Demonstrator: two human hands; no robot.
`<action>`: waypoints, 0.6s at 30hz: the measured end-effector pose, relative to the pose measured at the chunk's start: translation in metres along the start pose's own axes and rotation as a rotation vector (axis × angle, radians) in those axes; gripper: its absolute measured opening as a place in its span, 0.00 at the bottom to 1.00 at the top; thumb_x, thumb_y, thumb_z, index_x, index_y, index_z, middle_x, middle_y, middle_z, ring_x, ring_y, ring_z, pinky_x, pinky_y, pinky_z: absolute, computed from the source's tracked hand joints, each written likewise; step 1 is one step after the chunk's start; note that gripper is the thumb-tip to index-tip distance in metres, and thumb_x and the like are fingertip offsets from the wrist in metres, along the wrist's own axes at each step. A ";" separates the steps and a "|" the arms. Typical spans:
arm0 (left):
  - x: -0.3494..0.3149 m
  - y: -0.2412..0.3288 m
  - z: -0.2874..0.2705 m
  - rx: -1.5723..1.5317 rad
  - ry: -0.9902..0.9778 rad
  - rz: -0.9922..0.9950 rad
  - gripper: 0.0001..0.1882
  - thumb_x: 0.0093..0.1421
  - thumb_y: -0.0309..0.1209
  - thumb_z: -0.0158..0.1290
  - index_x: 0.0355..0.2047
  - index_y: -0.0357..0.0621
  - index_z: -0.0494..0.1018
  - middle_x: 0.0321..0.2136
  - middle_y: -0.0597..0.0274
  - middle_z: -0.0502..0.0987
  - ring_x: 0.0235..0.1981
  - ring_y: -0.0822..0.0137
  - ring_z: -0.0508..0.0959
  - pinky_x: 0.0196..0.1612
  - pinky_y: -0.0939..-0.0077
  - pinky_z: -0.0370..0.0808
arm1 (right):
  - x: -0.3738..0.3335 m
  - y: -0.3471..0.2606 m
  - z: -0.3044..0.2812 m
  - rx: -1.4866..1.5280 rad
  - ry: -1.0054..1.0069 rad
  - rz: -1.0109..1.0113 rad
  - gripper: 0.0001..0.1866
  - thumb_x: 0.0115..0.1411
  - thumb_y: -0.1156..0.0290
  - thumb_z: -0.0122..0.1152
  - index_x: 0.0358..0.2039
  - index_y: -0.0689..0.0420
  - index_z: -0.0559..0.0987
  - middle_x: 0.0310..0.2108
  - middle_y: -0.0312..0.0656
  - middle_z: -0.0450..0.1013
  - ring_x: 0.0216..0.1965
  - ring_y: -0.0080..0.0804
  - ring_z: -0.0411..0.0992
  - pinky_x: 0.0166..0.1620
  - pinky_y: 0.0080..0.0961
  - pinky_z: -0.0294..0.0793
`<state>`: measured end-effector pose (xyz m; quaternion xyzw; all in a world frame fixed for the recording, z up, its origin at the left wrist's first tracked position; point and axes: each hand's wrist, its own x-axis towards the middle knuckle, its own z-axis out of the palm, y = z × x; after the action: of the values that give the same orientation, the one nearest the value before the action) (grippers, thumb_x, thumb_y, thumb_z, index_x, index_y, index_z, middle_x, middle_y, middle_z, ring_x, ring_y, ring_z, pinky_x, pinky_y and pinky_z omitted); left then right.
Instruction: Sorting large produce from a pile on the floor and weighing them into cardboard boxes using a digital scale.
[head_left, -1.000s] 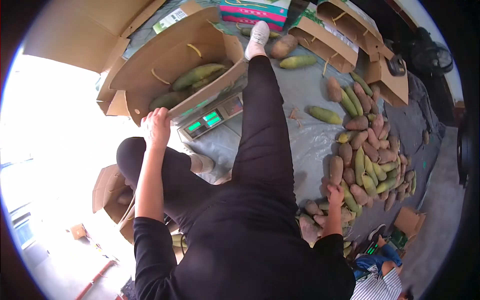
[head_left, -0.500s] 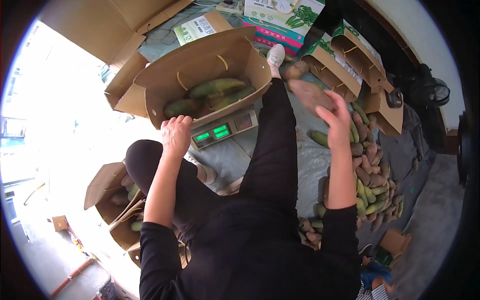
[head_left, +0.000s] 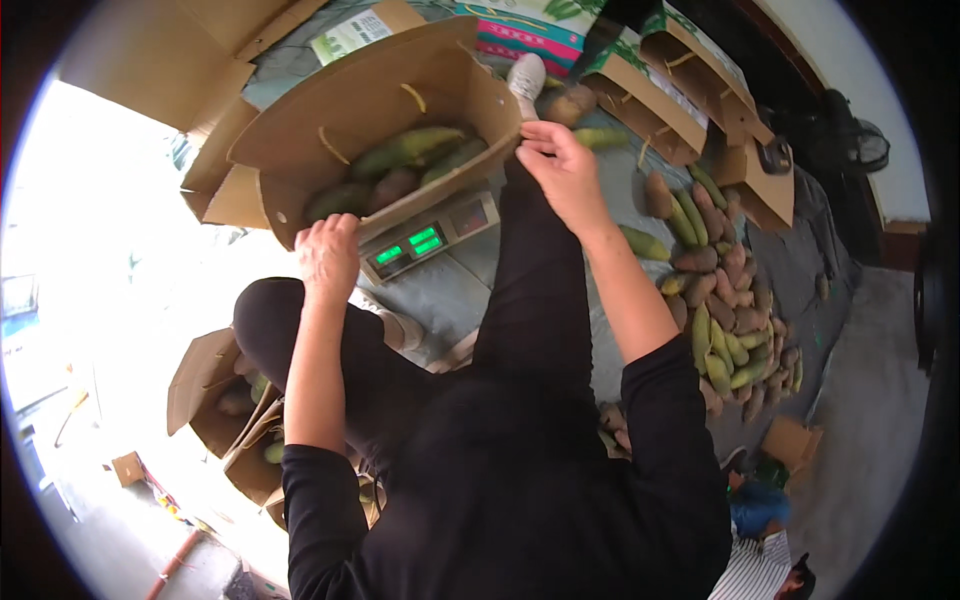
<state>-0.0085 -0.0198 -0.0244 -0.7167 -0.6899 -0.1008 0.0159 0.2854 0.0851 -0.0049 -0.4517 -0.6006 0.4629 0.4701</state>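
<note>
An open brown cardboard box (head_left: 340, 85) with yellow cord handles rests tilted over a digital scale (head_left: 430, 245) with green lit numbers. Inside lie several long green radishes (head_left: 410, 150) and a reddish-brown tuber (head_left: 394, 187). My left hand (head_left: 328, 258) is closed over the box's near rim at its left end, fingers curled inside. At the right end my right hand (head_left: 562, 175) pinches the corner of the same rim between thumb and fingers. The scale's plate is hidden under the box.
A pile of green radishes (head_left: 722, 360) and reddish tubers (head_left: 700, 260) lies on a dark sheet at the right. Open cartons (head_left: 650, 110) stand beyond it. More filled boxes (head_left: 200, 375) are by my left knee. A fan (head_left: 850, 140) and another person (head_left: 760, 545) are farther right.
My right hand has let go of the large reddish tuber and moved left onto the box's right corner. My left hand stays on the rim. The whole view has shifted slightly.
</note>
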 end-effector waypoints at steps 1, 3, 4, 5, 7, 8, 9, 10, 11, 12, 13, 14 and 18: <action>0.001 0.002 0.000 -0.001 -0.010 -0.004 0.02 0.51 0.29 0.49 0.26 0.48 0.70 0.26 0.64 0.73 0.33 0.60 0.74 0.38 0.63 0.66 | -0.012 0.008 -0.018 0.019 0.050 0.029 0.16 0.53 0.73 0.59 0.44 0.60 0.73 0.40 0.40 0.73 0.38 0.24 0.70 0.40 0.21 0.70; 0.001 -0.002 0.003 0.050 -0.002 -0.003 0.03 0.49 0.28 0.50 0.26 0.48 0.70 0.28 0.63 0.74 0.35 0.60 0.73 0.38 0.63 0.66 | -0.038 0.033 -0.053 -0.023 0.139 0.082 0.15 0.53 0.74 0.58 0.42 0.61 0.73 0.38 0.39 0.73 0.37 0.23 0.70 0.40 0.20 0.70; -0.001 -0.003 0.001 0.050 -0.003 -0.012 0.05 0.48 0.28 0.50 0.27 0.48 0.70 0.29 0.63 0.74 0.36 0.60 0.74 0.38 0.63 0.66 | -0.053 0.052 -0.073 -0.098 0.187 0.160 0.15 0.53 0.74 0.58 0.42 0.61 0.74 0.37 0.38 0.73 0.37 0.22 0.70 0.40 0.20 0.70; 0.000 -0.003 0.004 0.057 -0.052 -0.022 0.06 0.49 0.28 0.50 0.29 0.48 0.71 0.30 0.63 0.75 0.37 0.60 0.74 0.39 0.62 0.67 | -0.073 0.073 -0.094 -0.176 0.242 0.242 0.14 0.53 0.74 0.58 0.42 0.60 0.74 0.36 0.38 0.74 0.36 0.22 0.70 0.39 0.20 0.70; 0.001 0.003 0.001 0.072 -0.077 -0.035 0.06 0.51 0.29 0.51 0.31 0.48 0.71 0.32 0.62 0.75 0.38 0.59 0.74 0.39 0.62 0.66 | -0.126 0.111 -0.129 -0.306 0.309 0.363 0.14 0.53 0.73 0.58 0.41 0.58 0.74 0.36 0.41 0.74 0.36 0.27 0.71 0.39 0.23 0.70; 0.002 0.002 0.004 0.068 -0.084 -0.038 0.07 0.51 0.29 0.51 0.32 0.47 0.71 0.32 0.62 0.75 0.38 0.58 0.73 0.39 0.61 0.66 | -0.157 0.134 -0.144 -0.420 0.276 0.479 0.14 0.52 0.71 0.57 0.41 0.58 0.75 0.35 0.43 0.75 0.36 0.32 0.72 0.40 0.26 0.71; 0.000 0.002 -0.001 0.095 -0.059 -0.028 0.08 0.51 0.29 0.51 0.33 0.47 0.71 0.33 0.62 0.75 0.38 0.58 0.73 0.40 0.61 0.66 | -0.186 0.156 -0.153 -0.517 0.226 0.593 0.14 0.51 0.70 0.56 0.40 0.58 0.75 0.35 0.46 0.75 0.36 0.38 0.73 0.40 0.29 0.71; -0.004 -0.002 -0.005 0.120 -0.069 -0.036 0.08 0.52 0.30 0.51 0.34 0.46 0.71 0.34 0.62 0.75 0.39 0.58 0.73 0.40 0.61 0.66 | -0.216 0.173 -0.154 -0.584 0.131 0.613 0.14 0.51 0.69 0.56 0.39 0.58 0.75 0.35 0.47 0.75 0.37 0.42 0.72 0.41 0.33 0.70; -0.005 -0.004 -0.005 0.135 -0.078 -0.039 0.09 0.52 0.30 0.51 0.35 0.46 0.70 0.34 0.61 0.75 0.39 0.58 0.73 0.41 0.61 0.66 | -0.251 0.191 -0.158 -0.656 0.040 0.636 0.15 0.50 0.67 0.55 0.38 0.58 0.76 0.34 0.49 0.74 0.38 0.47 0.72 0.41 0.36 0.70; 0.001 0.002 0.001 0.119 -0.090 -0.033 0.09 0.52 0.30 0.51 0.35 0.46 0.70 0.34 0.61 0.75 0.39 0.58 0.73 0.41 0.61 0.66 | -0.306 0.235 -0.180 -0.811 -0.066 0.604 0.14 0.50 0.67 0.55 0.37 0.58 0.76 0.34 0.48 0.75 0.37 0.48 0.72 0.41 0.37 0.70; 0.005 0.007 0.011 0.096 -0.109 -0.027 0.10 0.53 0.30 0.50 0.36 0.46 0.70 0.35 0.61 0.75 0.40 0.58 0.73 0.41 0.61 0.66 | -0.361 0.269 -0.201 -0.969 -0.183 0.583 0.14 0.50 0.66 0.55 0.36 0.57 0.76 0.34 0.48 0.75 0.37 0.48 0.72 0.42 0.38 0.70; 0.007 0.011 0.016 0.092 -0.106 -0.006 0.10 0.53 0.31 0.51 0.36 0.46 0.70 0.35 0.61 0.75 0.40 0.58 0.73 0.40 0.60 0.67 | -0.397 0.274 -0.201 -1.000 -0.219 0.668 0.14 0.49 0.66 0.56 0.36 0.56 0.76 0.34 0.47 0.75 0.37 0.48 0.72 0.42 0.37 0.70; -0.005 -0.016 0.012 0.144 -0.059 -0.004 0.11 0.53 0.32 0.51 0.35 0.42 0.69 0.34 0.58 0.75 0.37 0.55 0.74 0.38 0.59 0.67 | -0.445 0.234 -0.143 -0.528 -0.040 1.202 0.08 0.48 0.74 0.58 0.31 0.59 0.77 0.31 0.38 0.74 0.28 0.33 0.72 0.29 0.27 0.71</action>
<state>-0.0226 -0.0223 -0.0392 -0.7148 -0.6971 -0.0296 0.0470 0.5176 -0.2928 -0.2815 -0.8003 -0.3454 0.4901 -0.0084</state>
